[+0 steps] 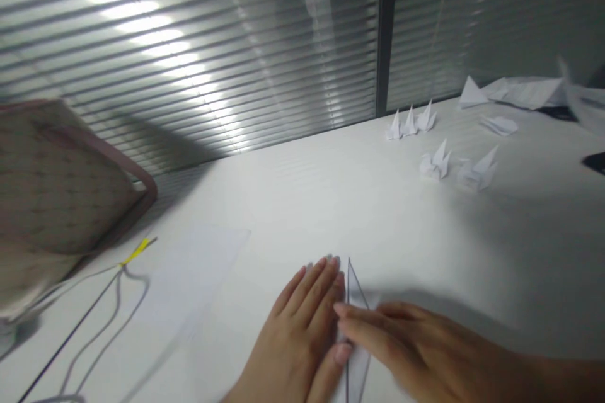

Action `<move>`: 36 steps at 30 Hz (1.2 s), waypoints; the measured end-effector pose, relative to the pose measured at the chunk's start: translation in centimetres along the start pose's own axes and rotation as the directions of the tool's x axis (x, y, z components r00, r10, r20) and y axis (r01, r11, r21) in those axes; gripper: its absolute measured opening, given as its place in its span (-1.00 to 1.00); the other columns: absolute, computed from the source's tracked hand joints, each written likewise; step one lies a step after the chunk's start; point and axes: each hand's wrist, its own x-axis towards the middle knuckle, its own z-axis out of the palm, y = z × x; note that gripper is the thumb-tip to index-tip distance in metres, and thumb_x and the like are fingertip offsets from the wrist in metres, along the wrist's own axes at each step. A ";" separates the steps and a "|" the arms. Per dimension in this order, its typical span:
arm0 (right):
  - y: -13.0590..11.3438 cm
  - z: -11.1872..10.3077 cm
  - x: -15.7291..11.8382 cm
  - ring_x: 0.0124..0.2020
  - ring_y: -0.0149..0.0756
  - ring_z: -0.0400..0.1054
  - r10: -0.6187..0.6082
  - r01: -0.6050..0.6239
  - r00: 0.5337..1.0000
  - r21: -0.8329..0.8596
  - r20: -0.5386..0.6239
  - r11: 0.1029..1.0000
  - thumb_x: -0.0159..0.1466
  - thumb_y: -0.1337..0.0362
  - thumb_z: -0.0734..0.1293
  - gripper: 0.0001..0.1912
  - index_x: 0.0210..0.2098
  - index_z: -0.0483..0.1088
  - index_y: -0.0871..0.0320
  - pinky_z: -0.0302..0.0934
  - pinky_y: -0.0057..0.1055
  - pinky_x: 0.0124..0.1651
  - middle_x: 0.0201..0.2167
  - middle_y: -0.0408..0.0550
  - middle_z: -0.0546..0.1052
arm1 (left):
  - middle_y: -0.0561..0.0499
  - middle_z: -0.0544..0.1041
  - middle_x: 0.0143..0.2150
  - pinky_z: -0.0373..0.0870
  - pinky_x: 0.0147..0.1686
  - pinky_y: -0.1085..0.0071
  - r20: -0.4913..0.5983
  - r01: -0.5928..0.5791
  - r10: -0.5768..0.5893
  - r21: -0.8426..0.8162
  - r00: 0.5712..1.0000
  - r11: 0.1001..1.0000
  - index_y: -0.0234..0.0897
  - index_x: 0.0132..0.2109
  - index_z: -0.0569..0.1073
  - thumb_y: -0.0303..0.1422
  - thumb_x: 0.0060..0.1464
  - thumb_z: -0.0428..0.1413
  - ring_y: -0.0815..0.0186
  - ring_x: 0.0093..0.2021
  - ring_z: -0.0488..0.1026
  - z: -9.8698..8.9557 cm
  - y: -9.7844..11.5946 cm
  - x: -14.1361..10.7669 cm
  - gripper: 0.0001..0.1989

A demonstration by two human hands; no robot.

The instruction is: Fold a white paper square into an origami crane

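A narrow folded piece of white paper (358,362) with dark edge lines and a pointed far end lies on the table in front of me. My left hand (302,324) rests flat along its left side, fingers stretched forward and thumb touching the paper. From the right, my right hand (416,340) reaches across the fold, its extended fingertips on the paper near the left hand. Part of the paper is hidden under both hands. Several folded paper cranes (435,160) stand farther back on the right.
A flat white sheet (193,271) lies to the left, near a cord with a yellow tag (136,252). At far left stands a patterned bag (61,182). More folded papers (524,91) sit at the back right. Window blinds (236,44) border the white table (293,201).
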 end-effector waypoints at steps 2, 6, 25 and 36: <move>0.1 -0.3 0.1 0.14 -0.33 0.31 -0.043 0.041 0.999 0.068 0.028 0.997 0.35 0.26 0.14 -0.59 0.13 0.25 0.35 0.20 -0.51 0.16 0.14 0.06 0.40 | -0.17 0.21 0.31 0.24 0.21 0.15 0.009 0.007 -0.007 -0.026 1.000 1.000 -0.35 0.29 0.15 -0.29 0.23 -0.07 0.12 0.29 0.17 0.2 -0.2 0.2 -0.48; 1.3 -1.0 0.8 0.10 -0.41 0.33 0.018 -0.048 0.994 0.281 0.108 0.959 0.36 0.29 0.15 -0.63 0.12 0.28 0.27 0.15 -0.56 0.18 0.07 -0.04 0.47 | -0.13 0.25 0.29 0.28 0.18 0.16 0.051 0.013 -0.014 0.010 0.999 1.000 -0.29 0.28 0.18 -0.33 0.23 -0.02 0.13 0.27 0.21 0.6 -0.3 0.6 -0.50; 6.5 -1.0 1.0 -0.23 -0.35 0.40 0.276 -0.271 0.960 0.415 0.049 0.869 0.23 0.36 0.37 -0.94 -0.32 0.51 0.20 0.28 -0.42 -0.12 -0.33 -0.06 0.54 | -0.10 0.39 0.20 0.31 0.17 0.29 0.082 -0.288 0.282 0.068 0.956 0.955 -0.35 0.21 0.31 -0.46 0.29 -0.12 0.17 0.17 0.34 -0.9 -0.7 -0.1 -0.61; 9.0 -3.0 1.3 -0.20 -0.37 0.36 0.397 -0.595 0.802 0.539 0.447 0.596 0.15 0.36 0.41 -0.97 -0.38 0.52 0.15 0.28 -0.50 -0.19 -0.25 -0.09 0.39 | 0.07 0.41 0.18 0.13 0.22 0.55 -0.118 -0.283 0.274 -0.067 0.954 0.957 -0.38 0.23 0.27 -0.41 0.30 -0.10 0.40 0.19 0.32 0.7 -1.6 -0.5 -0.61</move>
